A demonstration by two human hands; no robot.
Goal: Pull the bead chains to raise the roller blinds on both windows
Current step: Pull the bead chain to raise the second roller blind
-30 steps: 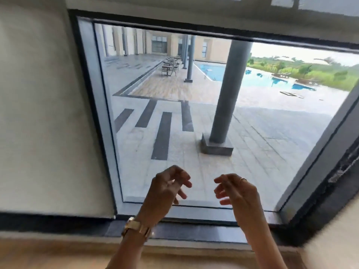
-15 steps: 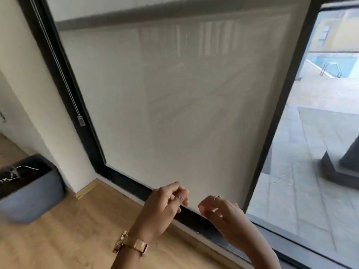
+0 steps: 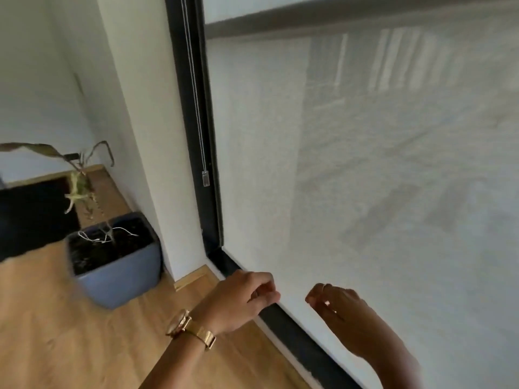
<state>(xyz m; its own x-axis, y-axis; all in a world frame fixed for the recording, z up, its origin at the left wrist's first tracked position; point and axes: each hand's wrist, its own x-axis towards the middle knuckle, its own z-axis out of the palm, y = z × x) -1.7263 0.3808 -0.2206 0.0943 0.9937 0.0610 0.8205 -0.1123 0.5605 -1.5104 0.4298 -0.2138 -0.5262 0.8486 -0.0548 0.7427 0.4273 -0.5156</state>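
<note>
A white roller blind [image 3: 365, 164] hangs fully down over the window and fills the right of the view. Its thin bead chain [image 3: 193, 88] runs down the black frame [image 3: 182, 80] on the left and ends in a small clear weight [image 3: 205, 178]. My left hand [image 3: 241, 299], with a gold watch on the wrist, hovers low in front of the blind's bottom edge, fingers loosely curled with nothing in them. My right hand [image 3: 337, 307], with a ring, is beside it, also loosely curled and holding nothing. Both hands are well below and to the right of the chain.
A blue-grey square planter [image 3: 118, 265] with a wilted plant stands on the wooden floor [image 3: 56, 332] against the white wall [image 3: 140, 136], left of the frame. A dark mat [image 3: 31, 214] lies behind it. A black sill [image 3: 295, 332] runs along the window's base.
The view has swung left from the uncovered window to the one with the lowered blind. The chain and planter are now closer to the centre. Both hands stay low and hold nothing.
</note>
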